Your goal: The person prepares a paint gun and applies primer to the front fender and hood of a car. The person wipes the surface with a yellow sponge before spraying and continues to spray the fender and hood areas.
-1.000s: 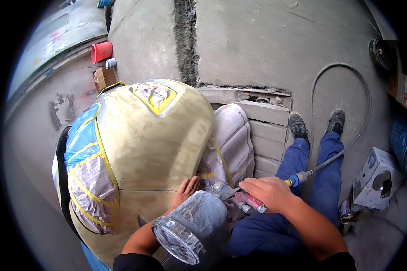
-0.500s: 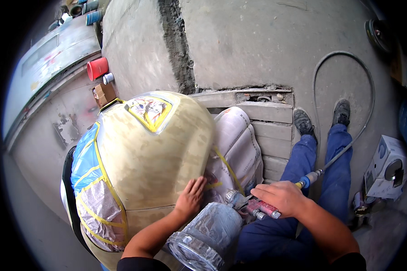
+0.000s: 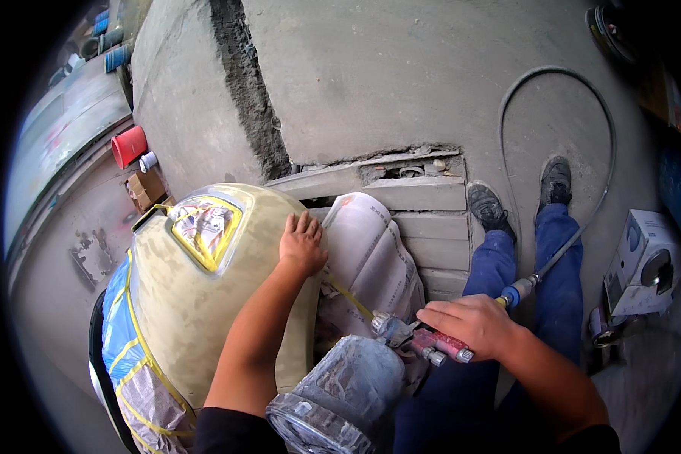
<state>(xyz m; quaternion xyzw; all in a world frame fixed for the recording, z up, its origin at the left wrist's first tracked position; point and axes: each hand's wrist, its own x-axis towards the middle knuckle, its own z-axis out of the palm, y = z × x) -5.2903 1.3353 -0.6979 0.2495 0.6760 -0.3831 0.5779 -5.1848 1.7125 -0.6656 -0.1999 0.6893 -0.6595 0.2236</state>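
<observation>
Concrete floor (image 3: 386,83), hose (image 3: 613,144) looped by 2 shoes (image 3: 488,206). Left hand (image 3: 304,246) resting on the beige panel (image 3: 189,325) at left, fingers slightly spread, holding nothing; right hand (image 3: 469,321) grips the spray gun (image 3: 445,344). I'd keep the touch light and the cup (image 3: 348,386) clear

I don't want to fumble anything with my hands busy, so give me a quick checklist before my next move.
1. Right hand gripping the spray gun: ok.
2. Left hand free of tools: ok; it rests on the beige panel, fingers spread.
3. Blue fitting linking hose to gun: cannot tell if tight.
4. Hose clear of feet: not ok; it loops around the right shoe.
5. Contents of the cup: cannot tell; its sides are opaque.
</observation>
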